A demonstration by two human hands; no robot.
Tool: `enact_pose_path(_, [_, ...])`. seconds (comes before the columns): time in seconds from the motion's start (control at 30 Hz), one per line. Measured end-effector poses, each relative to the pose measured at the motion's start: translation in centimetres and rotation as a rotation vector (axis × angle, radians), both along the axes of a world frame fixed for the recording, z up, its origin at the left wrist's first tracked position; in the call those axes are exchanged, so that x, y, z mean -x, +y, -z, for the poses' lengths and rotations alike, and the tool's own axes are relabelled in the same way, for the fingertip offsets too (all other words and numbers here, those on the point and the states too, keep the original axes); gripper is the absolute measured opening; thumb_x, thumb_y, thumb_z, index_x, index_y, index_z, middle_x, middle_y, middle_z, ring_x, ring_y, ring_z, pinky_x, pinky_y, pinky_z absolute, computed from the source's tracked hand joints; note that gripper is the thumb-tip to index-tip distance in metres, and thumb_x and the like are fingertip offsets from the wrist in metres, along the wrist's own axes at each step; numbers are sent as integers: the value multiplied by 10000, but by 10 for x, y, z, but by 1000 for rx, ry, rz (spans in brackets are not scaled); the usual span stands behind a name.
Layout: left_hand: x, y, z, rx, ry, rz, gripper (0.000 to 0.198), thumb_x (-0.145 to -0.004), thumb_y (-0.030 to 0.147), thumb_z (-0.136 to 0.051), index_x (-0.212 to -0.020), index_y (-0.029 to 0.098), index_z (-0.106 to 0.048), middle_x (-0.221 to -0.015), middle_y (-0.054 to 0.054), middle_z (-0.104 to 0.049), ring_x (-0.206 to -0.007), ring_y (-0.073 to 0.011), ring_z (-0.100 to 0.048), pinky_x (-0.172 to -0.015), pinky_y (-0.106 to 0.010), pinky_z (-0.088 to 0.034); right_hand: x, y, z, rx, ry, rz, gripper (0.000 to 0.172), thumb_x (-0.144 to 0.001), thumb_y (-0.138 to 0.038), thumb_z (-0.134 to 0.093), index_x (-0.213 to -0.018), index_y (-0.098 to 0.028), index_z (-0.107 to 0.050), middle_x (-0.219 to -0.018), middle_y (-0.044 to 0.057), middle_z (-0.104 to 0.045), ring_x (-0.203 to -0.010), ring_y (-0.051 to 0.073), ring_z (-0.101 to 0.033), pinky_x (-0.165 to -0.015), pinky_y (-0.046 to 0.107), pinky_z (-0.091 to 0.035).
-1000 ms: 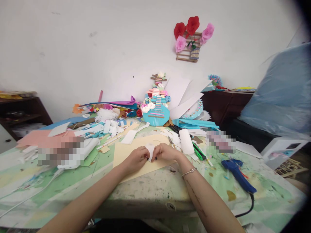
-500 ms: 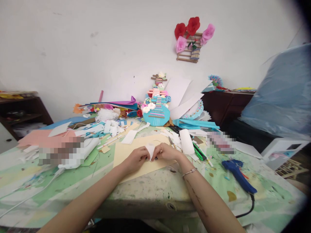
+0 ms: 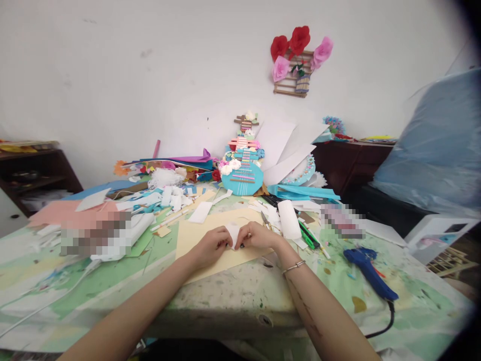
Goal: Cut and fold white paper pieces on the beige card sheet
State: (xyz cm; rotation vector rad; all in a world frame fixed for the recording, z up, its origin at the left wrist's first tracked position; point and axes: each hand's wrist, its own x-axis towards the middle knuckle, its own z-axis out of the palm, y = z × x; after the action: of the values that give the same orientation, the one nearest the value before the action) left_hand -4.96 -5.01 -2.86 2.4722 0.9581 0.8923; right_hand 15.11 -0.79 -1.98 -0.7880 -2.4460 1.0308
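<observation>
A small piece of white paper (image 3: 233,232) is pinched between my two hands, tapering to a point at its lower end. My left hand (image 3: 213,246) has its fingers closed on the paper's left side. From the other side my right hand (image 3: 256,235) grips it, thumb and forefinger near the lower tip. Both hands are over a cream sheet (image 3: 210,265) lying at the table's front edge. Just beyond the left hand lies a white strip (image 3: 200,212). A roll of white paper (image 3: 289,220) stands to the right of my right hand.
A blue glue gun (image 3: 370,273) with a black cord lies at the right. Green-handled cutters (image 3: 308,235) and scissors (image 3: 264,217) are beyond my right hand. Paper scraps and a white power strip (image 3: 139,233) cover the left. Turquoise paper instruments (image 3: 242,179) stand at the back.
</observation>
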Motion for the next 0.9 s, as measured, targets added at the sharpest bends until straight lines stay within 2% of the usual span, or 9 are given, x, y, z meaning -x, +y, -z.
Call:
enact_pose_path(0.23, [0,1,2,-29,28,0,315,-703,-32,-392,-748,166,-632,-815,-29,-551,-737,-117,-512,-656,-219,-392,0,1,1,-6,10,-26,337,-639,-28,-461,-792,-155,-733,-766,27,-700,-681,129,-595,-655,217,-449])
enact_pose_path(0.5, [0,-7,-2,-115,68,15,275,-731,7,-405,-769,165,-627,-863,-57,-558,-822,-149,-515,-736,-261,-416,-1,0,2,41,15,-14,299,-647,-42,-491,-814,-146,-717,-757,28,-693,-672,124,-586,-639,221,-446])
enact_pose_path(0.6, [0,-13,-5,-206,130,20,233,-786,63,-412,-762,169,-618,-878,-71,-569,-864,-175,-495,-760,-295,-405,0,0,1,53,36,-14,310,-628,-21,-503,-842,-141,-694,-747,23,-675,-675,118,-578,-644,222,-447])
enact_pose_path(0.73, [1,-20,-8,-291,247,51,225,-815,84,-392,-777,170,-597,-858,-78,-595,-875,-193,-486,-789,-331,-388,2,1,1,74,79,53,282,-602,-6,-542,-831,-142,-635,-714,2,-622,-674,111,-565,-631,220,-449])
enact_pose_path(0.9, [3,-26,-10,-331,366,62,199,-831,124,-412,-902,179,-590,-892,-88,-602,-901,-208,-492,-798,-344,-375,3,1,4,76,102,90,278,-614,-9,-544,-850,-155,-567,-731,-6,-593,-645,96,-539,-617,219,-441])
